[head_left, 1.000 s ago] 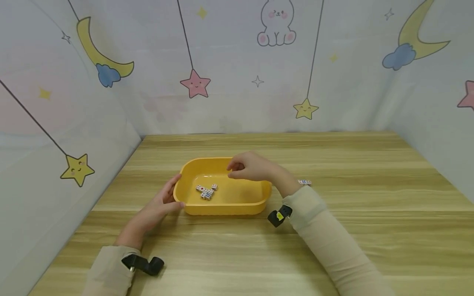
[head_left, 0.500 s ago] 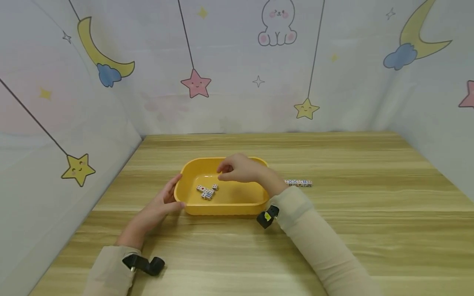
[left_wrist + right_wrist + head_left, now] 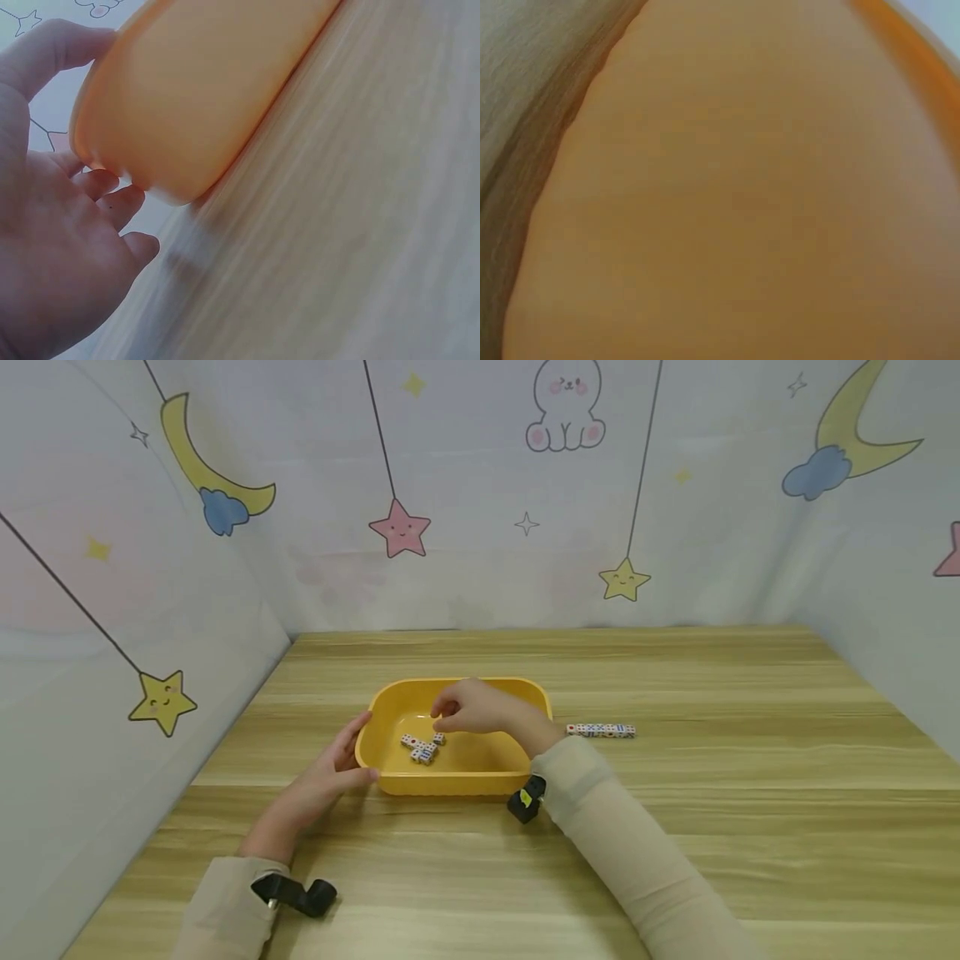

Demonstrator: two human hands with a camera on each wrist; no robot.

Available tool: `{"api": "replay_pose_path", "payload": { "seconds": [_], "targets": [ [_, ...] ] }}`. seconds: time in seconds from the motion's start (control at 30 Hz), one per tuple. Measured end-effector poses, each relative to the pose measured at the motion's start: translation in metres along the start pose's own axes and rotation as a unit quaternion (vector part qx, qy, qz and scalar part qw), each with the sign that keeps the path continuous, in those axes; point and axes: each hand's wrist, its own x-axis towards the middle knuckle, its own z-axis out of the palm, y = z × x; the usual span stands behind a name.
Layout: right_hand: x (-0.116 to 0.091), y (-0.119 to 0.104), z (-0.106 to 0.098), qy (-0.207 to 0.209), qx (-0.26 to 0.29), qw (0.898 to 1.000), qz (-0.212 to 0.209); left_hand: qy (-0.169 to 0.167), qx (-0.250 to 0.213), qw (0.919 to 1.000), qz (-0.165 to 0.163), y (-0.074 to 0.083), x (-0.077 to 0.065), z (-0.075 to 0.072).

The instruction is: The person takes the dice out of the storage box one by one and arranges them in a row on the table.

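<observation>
A yellow plastic tub (image 3: 453, 785) stands on the wooden table, with several white dice (image 3: 422, 748) lying in a loose cluster on the left of its floor. My left hand (image 3: 326, 783) holds the tub's left end; in the left wrist view the thumb meets the rim and the other fingertips touch the outer wall. Over the tub's inside reaches my right hand (image 3: 480, 707), its fingers loosely bent, thumb and forefinger apart just up and right of the dice. Nothing shows between them. The tub's wall (image 3: 727, 195) fills the right wrist view, hiding that hand.
To the right of the tub, a straight row of dice (image 3: 600, 731) lies end to end on the table (image 3: 712, 827). A white cloth backdrop (image 3: 480, 585) printed with stars and moons encloses the back and sides.
My right hand has moved left and slightly down inside the tub, toward the dice cluster. The row of dice behind its forearm has come fully into view. The left hand keeps its hold.
</observation>
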Motion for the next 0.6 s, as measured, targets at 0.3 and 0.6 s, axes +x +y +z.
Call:
{"api": "replay_pose_path", "payload": {
  "seconds": [0.3, 0.6],
  "targets": [
    [0.0047, 0.0022, 0.0022, -0.002, 0.001, 1.0, 0.028, 0.0, 0.008, 1.0, 0.002, -0.0012, 0.0006, -0.0004],
    [0.0074, 0.005, 0.0059, -0.016, -0.019, 0.999, 0.047, 0.002, -0.001, 0.9999, -0.011, 0.0, -0.0004, -0.0002]
  ]
}}
